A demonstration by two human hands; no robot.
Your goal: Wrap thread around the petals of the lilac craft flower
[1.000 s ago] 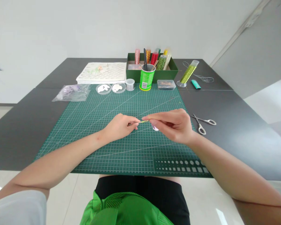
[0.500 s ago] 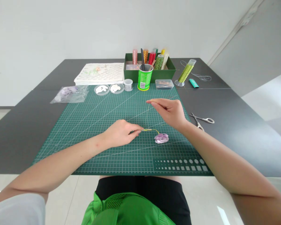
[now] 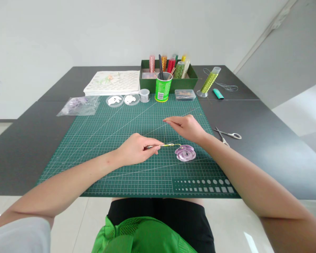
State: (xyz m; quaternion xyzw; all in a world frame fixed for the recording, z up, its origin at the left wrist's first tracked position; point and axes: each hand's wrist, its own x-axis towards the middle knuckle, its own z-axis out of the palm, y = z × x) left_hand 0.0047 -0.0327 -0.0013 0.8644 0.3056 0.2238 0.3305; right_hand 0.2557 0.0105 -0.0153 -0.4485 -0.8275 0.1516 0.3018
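My left hand (image 3: 139, 149) is closed in a pinch on the thin stem (image 3: 169, 144) of a purple artificial flower (image 3: 185, 153). The flower hangs to the right of my fingers, its layered petals facing me, with a yellow-green bend of stem above it. Higher up and to the right, my right hand (image 3: 185, 125) is pinched shut. A faint thin thread (image 3: 164, 135) runs from its fingertips down towards the stem. Both hands are over the green cutting mat (image 3: 116, 130).
Scissors (image 3: 226, 134) lie open right of the mat. At the back stand a green can (image 3: 162, 89), a box (image 3: 150, 84) of thread spools, a clear case (image 3: 185, 94), two dishes of white pieces (image 3: 115, 101) and a yellow-green spool (image 3: 209, 82). A plastic bag (image 3: 79, 105) is at left.
The flower has turned so its petals face me more and it sits slightly further right. My right hand has moved a little down and left. The left hand stays nearly in place.
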